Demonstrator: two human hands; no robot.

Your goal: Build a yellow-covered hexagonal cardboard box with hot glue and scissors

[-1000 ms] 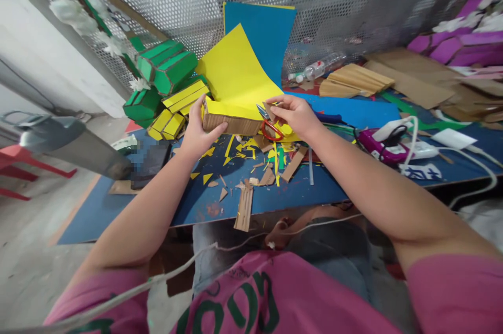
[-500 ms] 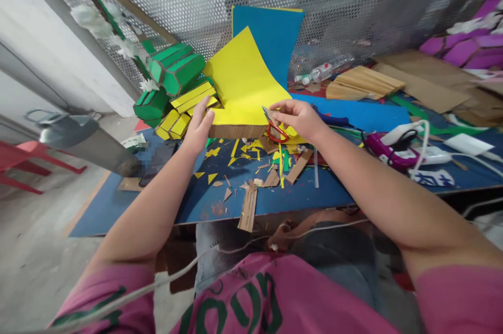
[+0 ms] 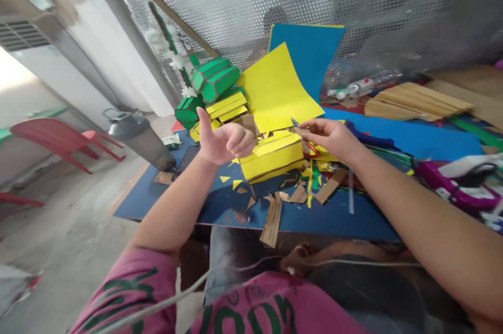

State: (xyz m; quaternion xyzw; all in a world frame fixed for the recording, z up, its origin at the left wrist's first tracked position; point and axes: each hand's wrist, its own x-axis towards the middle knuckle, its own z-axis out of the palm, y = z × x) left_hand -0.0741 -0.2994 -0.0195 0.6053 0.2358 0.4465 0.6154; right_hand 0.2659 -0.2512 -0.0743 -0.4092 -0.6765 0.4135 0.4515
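A long block (image 3: 275,161) covered in yellow sheet, with brown seams along its edges, is low over the scraps between my hands. My left hand (image 3: 228,142) is at its left end, thumb stretched up and away, fingers loosely curled beside the block; whether they press on it is unclear. My right hand (image 3: 330,136) is closed around red-handled scissors (image 3: 312,150), their blade tip poking out beyond the fingers near the block's right end. Behind the block stands a curved yellow sheet (image 3: 279,90). Smaller yellow-covered pieces (image 3: 227,107) lie past my left hand.
Cardboard strips (image 3: 271,221) and yellow bits litter the blue table (image 3: 220,208). Green faceted shapes (image 3: 216,79) and a grey bottle (image 3: 137,137) stand left. A blue sheet (image 3: 308,56), a plastic bottle (image 3: 359,87) and a purple device (image 3: 456,182) are further back or right.
The block has turned, bringing yellow faces into view where brown cardboard showed. My left thumb has lifted and its fingers have curled. The view has swung left.
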